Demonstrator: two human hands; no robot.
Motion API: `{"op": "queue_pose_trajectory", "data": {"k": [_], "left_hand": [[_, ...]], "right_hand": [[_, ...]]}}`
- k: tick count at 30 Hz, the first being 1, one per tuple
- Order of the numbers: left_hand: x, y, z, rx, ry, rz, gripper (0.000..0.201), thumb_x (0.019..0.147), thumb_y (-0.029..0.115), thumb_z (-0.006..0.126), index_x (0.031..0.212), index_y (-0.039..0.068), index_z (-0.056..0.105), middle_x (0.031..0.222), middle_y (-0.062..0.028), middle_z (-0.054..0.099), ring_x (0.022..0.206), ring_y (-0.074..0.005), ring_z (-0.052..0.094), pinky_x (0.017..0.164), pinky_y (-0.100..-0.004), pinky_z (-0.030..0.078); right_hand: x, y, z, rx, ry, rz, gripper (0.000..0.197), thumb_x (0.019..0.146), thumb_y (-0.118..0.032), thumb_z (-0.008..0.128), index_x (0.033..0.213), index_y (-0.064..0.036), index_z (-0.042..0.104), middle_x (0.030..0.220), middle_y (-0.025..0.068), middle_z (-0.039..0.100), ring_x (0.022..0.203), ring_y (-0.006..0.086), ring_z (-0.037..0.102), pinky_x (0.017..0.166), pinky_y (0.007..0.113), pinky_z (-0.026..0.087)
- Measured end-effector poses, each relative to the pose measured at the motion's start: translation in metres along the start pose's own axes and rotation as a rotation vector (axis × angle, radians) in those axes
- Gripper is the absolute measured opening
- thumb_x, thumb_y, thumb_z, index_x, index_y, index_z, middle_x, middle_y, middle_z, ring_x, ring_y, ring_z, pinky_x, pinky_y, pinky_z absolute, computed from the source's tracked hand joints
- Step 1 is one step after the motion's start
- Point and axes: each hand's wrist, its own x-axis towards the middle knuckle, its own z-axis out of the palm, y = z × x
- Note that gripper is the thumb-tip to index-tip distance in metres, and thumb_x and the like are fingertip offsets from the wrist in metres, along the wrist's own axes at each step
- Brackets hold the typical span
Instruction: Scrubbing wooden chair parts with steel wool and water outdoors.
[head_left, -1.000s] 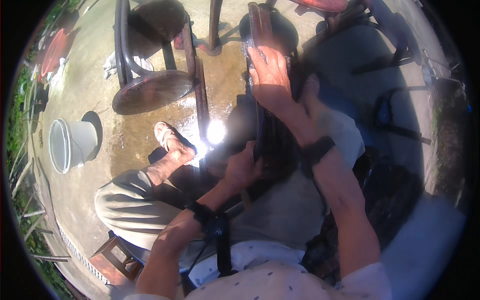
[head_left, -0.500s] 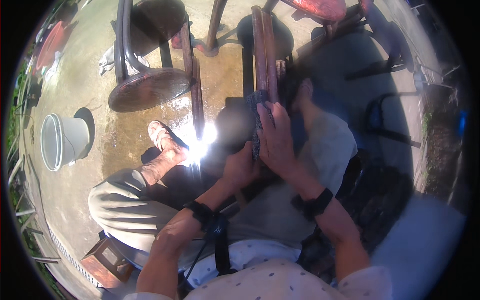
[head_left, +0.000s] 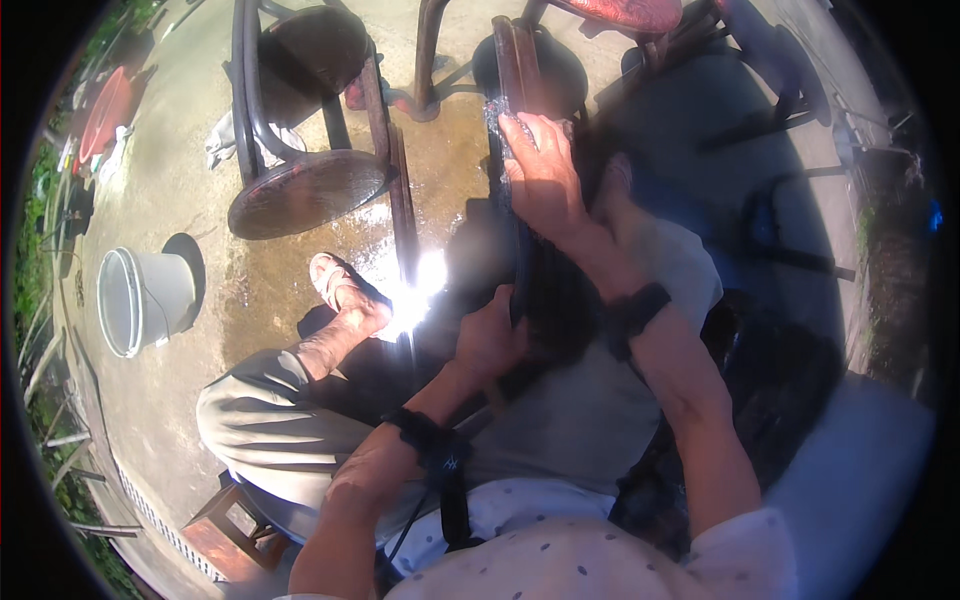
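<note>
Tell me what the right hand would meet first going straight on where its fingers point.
Most likely the far stretch of the red-brown wooden bar, just ahead of the right hand, though depth is hard to judge from this one view.

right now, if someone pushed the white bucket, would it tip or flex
The white bucket might tip if pushed high up, since its open end looks wider than its base. It would probably flex little, judging by its smooth, round wall.
</note>
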Motion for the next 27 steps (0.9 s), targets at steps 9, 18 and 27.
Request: {"op": "queue_pose_trajectory", "data": {"k": [9,18,27], "left_hand": [[0.003,0.001,0.002,-0.036,0.047,0.092,0.033,0.078,0.019,0.058,0.106,0.006,0.046,0.083,-0.0217,0.061,0.079,-0.0401,0.060,0.071,-0.0466,0.048],[0.006,0.003,0.008,0.004,-0.040,0.025,0.036,0.081,0.024,0.054,0.111,0.004,0.044,0.084,-0.0228,0.061,0.081,-0.0408,0.060,0.072,-0.0466,0.048],[-0.001,0.005,-0.013,0.031,-0.081,0.015,0.044,0.080,0.032,0.059,0.112,0.006,0.044,0.085,-0.0213,0.062,0.083,-0.0400,0.060,0.074,-0.0456,0.049]], "right_hand": [[-0.009,-0.008,-0.008,-0.055,0.036,-0.092,0.046,0.076,-0.004,0.053,0.121,-0.0025,0.048,0.127,0.0240,0.038,0.118,0.0425,0.033,0.101,0.045,0.029],[0.055,0.037,0.018,-0.120,0.012,0.155,0.049,0.075,-0.006,0.055,0.123,-0.0087,0.047,0.127,0.0211,0.037,0.120,0.0390,0.032,0.100,0.044,0.030],[0.019,-0.004,0.002,0.003,-0.035,0.135,0.050,0.078,-0.009,0.053,0.126,-0.0023,0.041,0.126,0.0240,0.035,0.119,0.0411,0.031,0.101,0.046,0.026]]}}
